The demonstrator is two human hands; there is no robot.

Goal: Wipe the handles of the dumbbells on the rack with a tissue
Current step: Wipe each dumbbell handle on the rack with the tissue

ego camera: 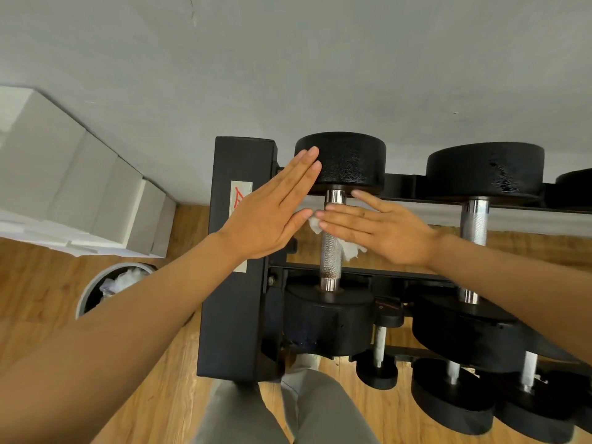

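So the tissue (349,249) is pressed flat against the knurled handle (331,251) of the leftmost dumbbell (340,161) on the top tier of the rack (238,283), right at the rack's left end by the upright post. The right hand (381,230) is laid over it with fingers straight, palm down, not curled around the bar. Bits of white paper can be seen poking out on both sides of the handle, so the sheet seems to be draped across it and pinned by the palm rather than wrapped.

The left hand (272,216) is held open and flat too, fingers together, its fingertips resting against the side of the far weight head. Probably that's done to keep the dumbbell from rolling in its cradle while the bar gets rubbed.

Judging by this, only the upper part of this handle is being covered; the lower stretch is bare. The next dumbbell (485,168) to the right looks untouched, with more on the lower tier.

A bin (86,296) with crumpled paper in it is sat on the floor past the rack's left end, handy for used tissues.
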